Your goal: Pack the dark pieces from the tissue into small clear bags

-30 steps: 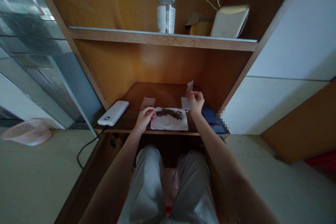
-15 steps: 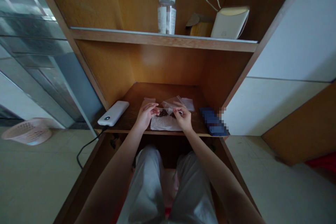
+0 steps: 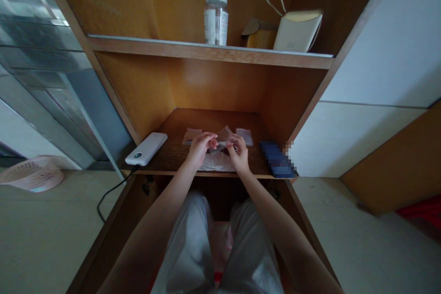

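Now that the left hand (image 3: 200, 150) has closed in on the clear plastic bag (image 3: 225, 132) pinched by the right hand (image 3: 240, 152) above the white sheet (image 3: 216, 163), the work looks two-handed; whether the left grips, I cannot tell from here.

Left hand (image 3: 199, 150): bare. Right hand (image 3: 240, 154): bare. Forearms (image 3: 158, 223), one behind each hand: bare, tapering towards the wrist. Trousers (image 3: 188, 243), below the hands: pale grey, loose-legged, plain cloth, soft folds and creases.
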### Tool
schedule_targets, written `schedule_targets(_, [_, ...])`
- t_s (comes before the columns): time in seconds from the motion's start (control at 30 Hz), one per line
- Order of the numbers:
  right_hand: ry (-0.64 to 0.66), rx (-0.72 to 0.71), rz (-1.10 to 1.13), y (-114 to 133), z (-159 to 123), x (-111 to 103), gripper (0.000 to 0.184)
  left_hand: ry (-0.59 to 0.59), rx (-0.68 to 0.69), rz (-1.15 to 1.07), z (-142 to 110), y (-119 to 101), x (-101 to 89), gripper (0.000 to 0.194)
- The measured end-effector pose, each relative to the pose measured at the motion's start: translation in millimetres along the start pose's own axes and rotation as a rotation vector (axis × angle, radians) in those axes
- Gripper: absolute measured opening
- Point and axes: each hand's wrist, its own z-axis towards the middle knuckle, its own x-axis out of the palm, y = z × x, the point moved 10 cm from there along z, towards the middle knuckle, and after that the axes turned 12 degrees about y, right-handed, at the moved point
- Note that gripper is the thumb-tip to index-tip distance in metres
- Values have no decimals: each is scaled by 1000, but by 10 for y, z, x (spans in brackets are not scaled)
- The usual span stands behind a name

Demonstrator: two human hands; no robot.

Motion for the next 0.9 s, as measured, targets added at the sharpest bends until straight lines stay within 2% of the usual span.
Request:
schedule_targets(0.1, [-30, 35, -52, -43, -15, -22, 17, 25, -59, 155, -15, 52, -18, 20])
schedule_targets(0.23, [21, 5, -82, -37, -6, 36, 18, 59, -111, 266, -21, 70, 19, 22])
schedule_targets(0.37, [92, -44, -72, -19, 2, 122, 21, 70, -121, 316, -9, 59, 49, 27])
schedule_targets(0.57, [122, -80, -40, 25, -4, 155, 22, 85, -112, 323, 9, 68, 28, 27])
schedule_targets(0.73, [118, -8, -38, -25, -5, 160, 19, 91, -108, 381, 19, 51, 35, 25])
schedule_targets(0.9, [97, 18, -88, -45, 1, 133, 15, 152, -116, 488, 20, 46, 131, 23])
